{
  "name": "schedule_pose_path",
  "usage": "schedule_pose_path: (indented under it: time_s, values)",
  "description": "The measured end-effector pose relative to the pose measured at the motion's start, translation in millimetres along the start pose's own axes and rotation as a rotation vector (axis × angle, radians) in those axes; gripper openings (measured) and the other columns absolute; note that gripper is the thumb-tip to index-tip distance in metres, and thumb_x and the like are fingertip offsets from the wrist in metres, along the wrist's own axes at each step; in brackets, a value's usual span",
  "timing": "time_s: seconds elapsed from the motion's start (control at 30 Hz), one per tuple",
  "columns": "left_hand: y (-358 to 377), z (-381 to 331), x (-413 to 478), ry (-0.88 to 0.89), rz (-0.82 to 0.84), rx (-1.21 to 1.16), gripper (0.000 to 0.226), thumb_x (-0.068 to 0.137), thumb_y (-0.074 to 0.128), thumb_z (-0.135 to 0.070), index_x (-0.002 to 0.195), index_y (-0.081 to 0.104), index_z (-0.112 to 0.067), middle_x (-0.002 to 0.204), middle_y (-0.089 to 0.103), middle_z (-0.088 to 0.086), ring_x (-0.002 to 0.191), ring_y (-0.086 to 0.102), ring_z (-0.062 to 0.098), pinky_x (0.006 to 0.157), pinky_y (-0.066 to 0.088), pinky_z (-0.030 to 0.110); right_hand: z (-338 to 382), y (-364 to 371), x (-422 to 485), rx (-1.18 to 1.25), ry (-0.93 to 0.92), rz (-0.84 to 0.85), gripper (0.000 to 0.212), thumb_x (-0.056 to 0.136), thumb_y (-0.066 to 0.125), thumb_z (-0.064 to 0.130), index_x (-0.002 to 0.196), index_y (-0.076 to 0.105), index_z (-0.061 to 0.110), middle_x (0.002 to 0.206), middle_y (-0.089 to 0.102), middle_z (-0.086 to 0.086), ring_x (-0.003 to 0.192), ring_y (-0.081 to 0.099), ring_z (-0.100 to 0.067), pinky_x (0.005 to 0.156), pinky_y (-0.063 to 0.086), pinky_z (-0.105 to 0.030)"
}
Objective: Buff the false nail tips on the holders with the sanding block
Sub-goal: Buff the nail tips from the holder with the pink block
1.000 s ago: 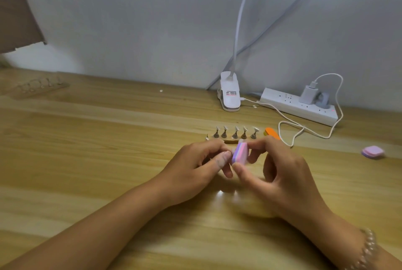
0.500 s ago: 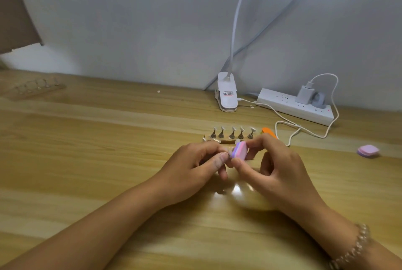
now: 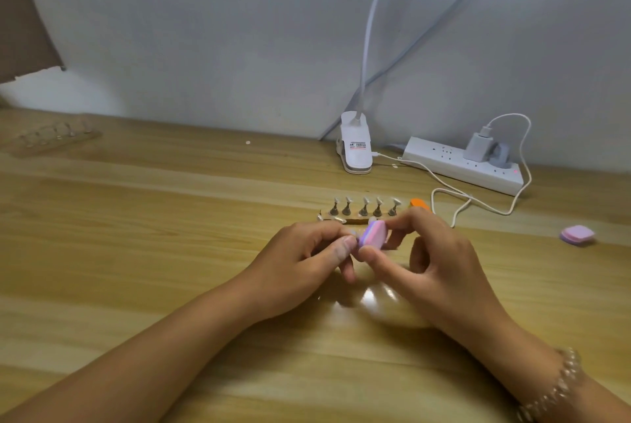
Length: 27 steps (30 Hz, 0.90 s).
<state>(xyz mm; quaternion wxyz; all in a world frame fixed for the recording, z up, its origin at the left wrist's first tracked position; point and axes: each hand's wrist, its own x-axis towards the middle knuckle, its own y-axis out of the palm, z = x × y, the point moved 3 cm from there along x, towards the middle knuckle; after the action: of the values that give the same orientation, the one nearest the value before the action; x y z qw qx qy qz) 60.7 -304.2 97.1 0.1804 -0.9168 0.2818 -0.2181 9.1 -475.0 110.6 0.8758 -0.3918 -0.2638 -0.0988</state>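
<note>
1. The right hand (image 3: 433,262) is seen pinching the small pink-and-purple layered sanding block (image 3: 374,235) between thumb and forefinger, its other fingers loosely curled.
2. The block is set against the fingertips of the left hand (image 3: 300,262), where a small pale false nail tip (image 3: 353,235) appears to be pinched. Most of it is hidden.
3. A change is noted: a moment ago the block's striped edge was shown, and now its broad pink face has been rolled into view. The hands have barely shifted, so a buffing stroke is judged to be under way.
4. Just beyond the hands, a row of five dark cone-shaped holders (image 3: 363,209) carrying pale tips is left untouched on the pale wooden bench (image 3: 170,252). Those are judged still to be buffed.
5. Further out, an orange piece (image 3: 419,204) lies just beside the row and a second pink block (image 3: 577,235) lies well apart on the right. A white power strip (image 3: 461,163) sits by the wall.
</note>
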Motion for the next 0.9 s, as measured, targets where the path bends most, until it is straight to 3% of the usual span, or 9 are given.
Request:
schedule_pose_path:
  time_s: [0.17, 0.3, 0.43, 0.53, 0.67, 0.8, 0.9]
  values:
    - [0.1, 4.1, 0.7, -0.011, -0.005, 0.011, 0.022, 0.097, 0.049, -0.025, 0.085, 0.067, -0.021, 0.065, 0.057, -0.018, 0.058, 0.046, -0.003, 0.054, 0.034, 0.013, 6.7, 6.7, -4.2, -0.009, -0.077, 0.050, 0.038, 0.073, 0.072, 0.057, 0.090, 0.057, 0.027, 0.081, 0.058, 0.014, 0.052, 0.046, -0.010, 0.046, 0.038, -0.021]
    - [0.7, 5.1, -0.1, -0.034, 0.003, -0.012, 0.021, 0.102, 0.051, -0.020, 0.091, 0.070, -0.020, 0.073, 0.069, -0.014, 0.063, 0.056, -0.002, 0.054, 0.035, 0.008, -1.5, -1.0, 1.8, 0.021, 0.025, -0.012, 0.042, 0.073, 0.071, 0.064, 0.087, 0.060, 0.026, 0.079, 0.059, 0.011, 0.052, 0.047, -0.011, 0.051, 0.033, -0.018]
    - [0.9, 5.8, -0.7, -0.029, 0.006, 0.013, 0.026, 0.096, 0.049, -0.026, 0.101, 0.072, -0.013, 0.071, 0.063, -0.014, 0.059, 0.048, -0.006, 0.058, 0.038, 0.017, 3.8, 5.6, -3.0, 0.010, -0.066, 0.048, 0.039, 0.072, 0.068, 0.061, 0.088, 0.059, 0.026, 0.078, 0.057, 0.013, 0.051, 0.045, -0.010, 0.050, 0.032, -0.016]
    - [1.7, 3.5, -2.3, -0.011, 0.037, -0.009, 0.020, 0.102, 0.052, -0.012, 0.104, 0.071, -0.011, 0.071, 0.065, -0.022, 0.059, 0.054, -0.013, 0.059, 0.038, 0.006, -3.2, -1.1, 1.1, 0.047, 0.031, -0.007, 0.040, 0.070, 0.066, 0.064, 0.087, 0.061, 0.028, 0.078, 0.058, 0.010, 0.052, 0.045, -0.013, 0.052, 0.031, -0.017]
    - [1.9, 6.0, -1.0, -0.027, 0.039, 0.027, 0.028, 0.096, 0.047, -0.027, 0.104, 0.071, -0.014, 0.080, 0.070, -0.002, 0.066, 0.052, 0.002, 0.058, 0.040, 0.023, 6.1, 6.6, -3.6, 0.019, -0.103, 0.063, 0.039, 0.074, 0.070, 0.059, 0.091, 0.059, 0.026, 0.079, 0.056, 0.014, 0.053, 0.043, -0.007, 0.050, 0.032, -0.016]
    - [2.4, 7.1, -1.3, -0.023, 0.039, -0.016, 0.023, 0.102, 0.050, -0.015, 0.107, 0.072, -0.009, 0.079, 0.071, -0.012, 0.066, 0.058, -0.009, 0.057, 0.038, 0.005, -4.2, -0.7, 1.7, 0.073, 0.033, -0.003, 0.040, 0.073, 0.073, 0.063, 0.093, 0.061, 0.030, 0.078, 0.059, 0.010, 0.049, 0.044, -0.010, 0.050, 0.030, -0.015]
    - [1.8, 7.8, -1.0, -0.012, 0.026, 0.026, 0.026, 0.098, 0.049, -0.021, 0.104, 0.072, -0.013, 0.071, 0.061, -0.017, 0.061, 0.049, -0.006, 0.056, 0.038, 0.013, 1.8, 4.9, -1.8, 0.037, -0.064, 0.047, 0.037, 0.073, 0.071, 0.058, 0.095, 0.060, 0.030, 0.077, 0.057, 0.013, 0.049, 0.043, -0.007, 0.050, 0.029, -0.011]
